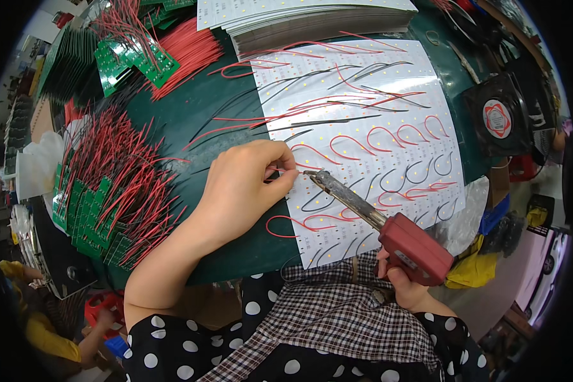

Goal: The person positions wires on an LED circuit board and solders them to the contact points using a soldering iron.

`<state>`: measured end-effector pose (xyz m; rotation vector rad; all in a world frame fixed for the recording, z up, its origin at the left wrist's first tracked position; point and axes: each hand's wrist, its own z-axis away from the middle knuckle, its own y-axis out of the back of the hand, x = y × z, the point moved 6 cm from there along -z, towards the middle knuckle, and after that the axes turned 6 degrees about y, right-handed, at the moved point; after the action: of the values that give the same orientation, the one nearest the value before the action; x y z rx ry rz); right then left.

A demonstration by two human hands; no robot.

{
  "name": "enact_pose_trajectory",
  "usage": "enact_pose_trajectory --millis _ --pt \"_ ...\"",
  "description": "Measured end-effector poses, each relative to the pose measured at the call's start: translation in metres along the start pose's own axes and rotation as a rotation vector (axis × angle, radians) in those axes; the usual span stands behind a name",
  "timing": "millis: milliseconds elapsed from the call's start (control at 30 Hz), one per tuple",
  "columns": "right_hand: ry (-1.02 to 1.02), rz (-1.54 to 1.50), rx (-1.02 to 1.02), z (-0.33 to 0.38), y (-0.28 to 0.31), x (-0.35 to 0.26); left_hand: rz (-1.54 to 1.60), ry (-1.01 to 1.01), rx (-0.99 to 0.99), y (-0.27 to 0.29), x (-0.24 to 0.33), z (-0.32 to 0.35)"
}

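Note:
My left hand [242, 181] is closed in a pinch at the left edge of a white LED board sheet [438, 105]. A red wire [312, 169] appears to run from its fingertips. My right hand [406, 290] grips a red-bodied soldering gun [417, 248] from below. Its long, darkened tip [309, 173] points left, almost touching my left fingertips and the sheet. Red wires [379, 137] and black wires [395, 181] curve in rows over the sheet's lower half. Loose straight wires lie across its upper half.
A stack of white boards [325, 38] stands at the back. On the left lie green circuit boards [86, 210] with red-black wires [124, 172], and a red wire bundle [188, 54]. A black fan-like device [500, 118] stands at right. Another person's arm [95, 334] shows lower left.

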<state>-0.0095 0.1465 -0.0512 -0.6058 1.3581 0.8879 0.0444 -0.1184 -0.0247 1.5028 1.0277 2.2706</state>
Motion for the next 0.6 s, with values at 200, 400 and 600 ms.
enact_pose_trajectory --millis 200,400,600 --pt "-0.039 -0.090 0.101 0.001 -0.001 0.001 0.064 -0.037 0.048 -0.001 -0.002 0.000" --pt "0.109 0.060 -0.048 0.009 0.004 0.012 0.043 -0.036 0.044 0.000 -0.001 0.000" --pt "0.039 0.014 0.046 0.010 0.002 0.007 0.059 -0.038 0.036 0.000 0.000 0.000"
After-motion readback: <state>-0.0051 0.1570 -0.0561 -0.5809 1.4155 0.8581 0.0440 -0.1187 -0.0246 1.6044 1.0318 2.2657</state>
